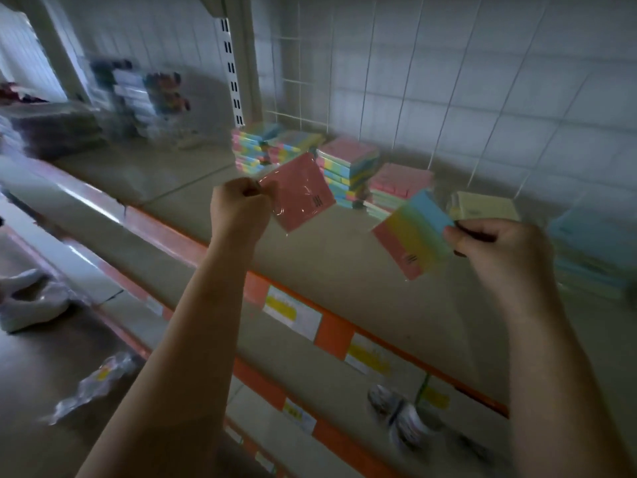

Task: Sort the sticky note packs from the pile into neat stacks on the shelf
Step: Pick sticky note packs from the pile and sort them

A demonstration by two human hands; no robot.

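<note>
Both hands are raised over the shelf (344, 270), each pinching one wrapped pack by a corner. The left hand (241, 208) is curling its fingers round the corner of a pink pack (300, 193), which is hanging tilted in front of the stacks. The right hand (496, 246) is gripping a rainbow pack (412, 236) between thumb and fingers; it is slanting down to the left, pink at the low end and blue at the high end. On the shelf behind, four stacks of multicoloured packs are standing in a loose row: two (256, 148) side by side at the back by the upright, a third (348, 170) nearer, and a lower fourth (396, 191) topped in pink. A yellow stack (482, 207) is sitting just behind the right hand, and a blue and green stack (593, 253) is standing at the far right, blurred. The shelf's orange front edge is carrying two yellow-and-white price labels (293, 312). Blurred goods (138, 98) are filling the neighbouring bay to the left.
</note>
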